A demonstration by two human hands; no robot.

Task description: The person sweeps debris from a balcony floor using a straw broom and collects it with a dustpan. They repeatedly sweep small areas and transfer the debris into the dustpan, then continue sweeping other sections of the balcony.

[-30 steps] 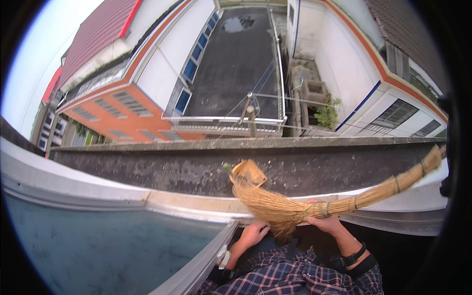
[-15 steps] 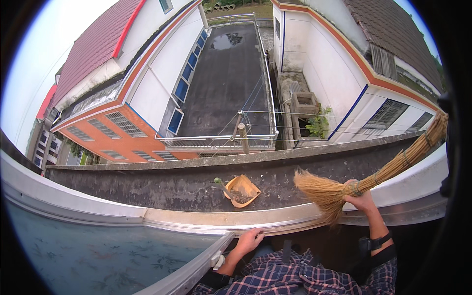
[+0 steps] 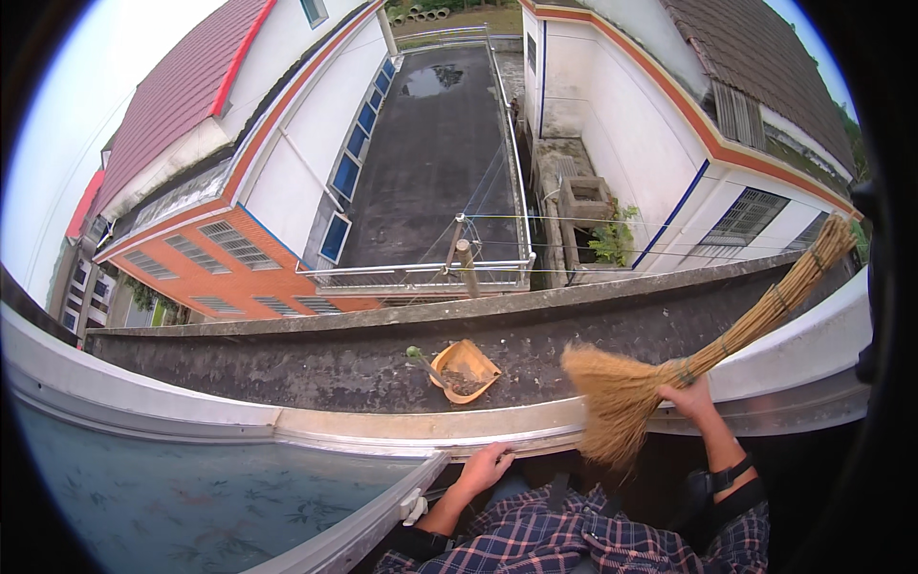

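Note:
A straw broom (image 3: 703, 356) slants across the right side, with my right hand (image 3: 690, 394) closed round it just above its flared bristles. Those bristles hang over the window sill (image 3: 535, 442), partly on my side of it. The broom's handle end points to the upper right, out over the ledge. My left hand (image 3: 486, 467) grips the inner edge of the sill, beside the end of the sliding window frame (image 3: 382, 517). Outside, on the dark ledge (image 3: 316, 371), lies an orange-yellow dustpan (image 3: 466, 371) with dirt in it. Its green-tipped handle points left.
Frosted glass (image 3: 191, 502) fills the lower left. Beyond the ledge runs a low concrete parapet (image 3: 382, 314). Past it are a drop, a wooden pole (image 3: 467, 268) with wires, a wet flat roof (image 3: 421, 163) and white-walled buildings.
The broom has swung a little, its bristles moving left and down over the sill, its handle tilting steeper. My left hand stays on the sill, and the dustpan still lies on the ledge.

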